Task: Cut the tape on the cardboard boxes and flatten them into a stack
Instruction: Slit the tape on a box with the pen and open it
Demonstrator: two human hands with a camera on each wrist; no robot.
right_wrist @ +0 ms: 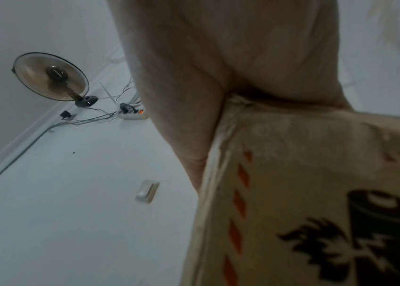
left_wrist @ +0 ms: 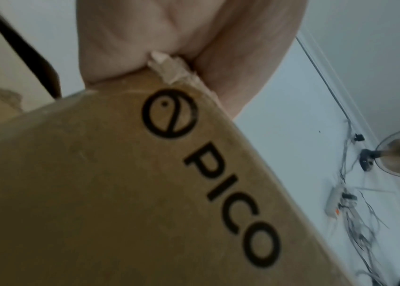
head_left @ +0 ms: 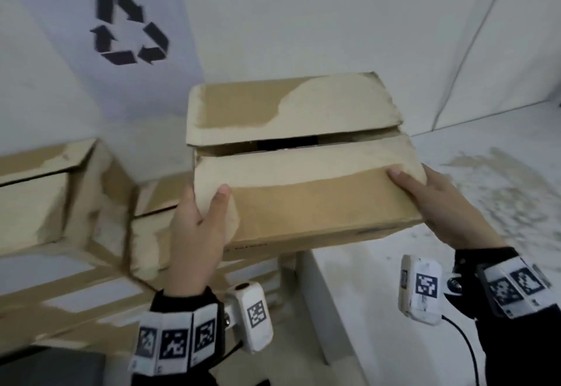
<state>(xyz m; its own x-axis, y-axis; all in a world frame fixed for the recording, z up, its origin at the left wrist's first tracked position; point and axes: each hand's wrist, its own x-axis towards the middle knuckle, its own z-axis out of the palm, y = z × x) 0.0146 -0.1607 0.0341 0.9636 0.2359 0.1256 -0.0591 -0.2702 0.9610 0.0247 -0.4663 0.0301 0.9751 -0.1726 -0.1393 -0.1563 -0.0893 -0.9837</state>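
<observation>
Head view, hands [head_left: 194, 234] gripping box [head_left: 303, 179], crosswise

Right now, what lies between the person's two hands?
The cardboard box, gripped at opposite near corners by the left hand and right hand; the head view shows it.

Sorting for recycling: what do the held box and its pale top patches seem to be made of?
The box looks like matte brown cardboard; a frayed, crushed corner shows by the left hand. The pale patches are probably the liner torn away, rough with ragged edges. The right hand grips the other corner.
</observation>
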